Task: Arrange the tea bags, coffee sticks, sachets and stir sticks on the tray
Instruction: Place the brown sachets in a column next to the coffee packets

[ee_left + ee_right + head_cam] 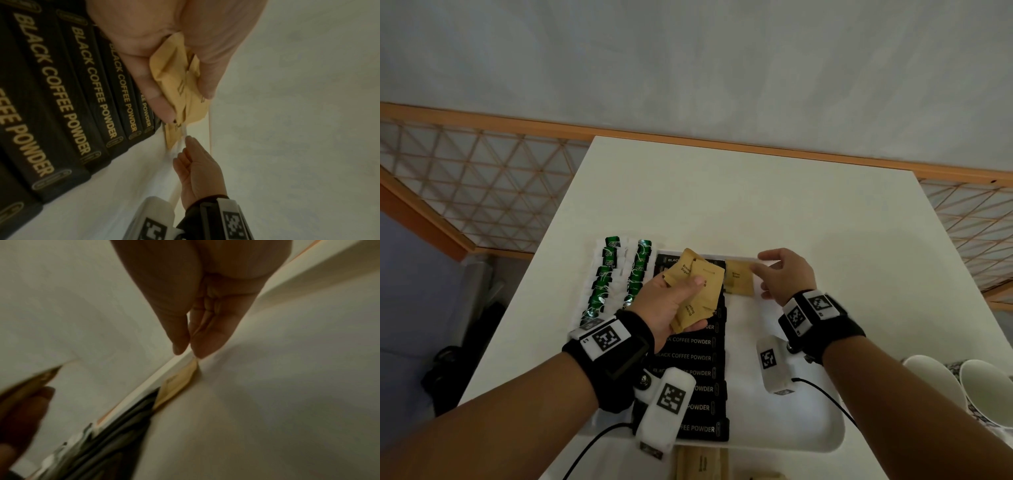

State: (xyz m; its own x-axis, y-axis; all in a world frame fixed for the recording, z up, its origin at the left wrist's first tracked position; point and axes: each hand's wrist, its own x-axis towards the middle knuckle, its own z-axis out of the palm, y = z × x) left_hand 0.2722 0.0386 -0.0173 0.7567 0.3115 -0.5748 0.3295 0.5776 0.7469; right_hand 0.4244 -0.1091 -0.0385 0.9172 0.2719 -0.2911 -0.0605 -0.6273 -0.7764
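My left hand (674, 305) grips a bunch of brown sugar sachets (702, 274) above the column of black coffee sticks (698, 356) on the white tray (791, 425). The left wrist view shows thumb and fingers pinching the sachets (176, 84) over the coffee sticks (61, 97). One brown sachet (739, 281) lies flat at the tray's far edge, right of the sticks. My right hand (784, 274) hovers at its right edge with straight fingers, holding nothing; the fingertips (200, 352) sit just above that sachet (176, 386). Green tea bags (616, 274) lie in two columns at the left.
White paper cups (935, 383) stand at the near right of the white table (756, 198). More brown sachets (702, 462) lie in front of the tray's near edge. A wooden lattice rail (465, 188) runs behind the table.
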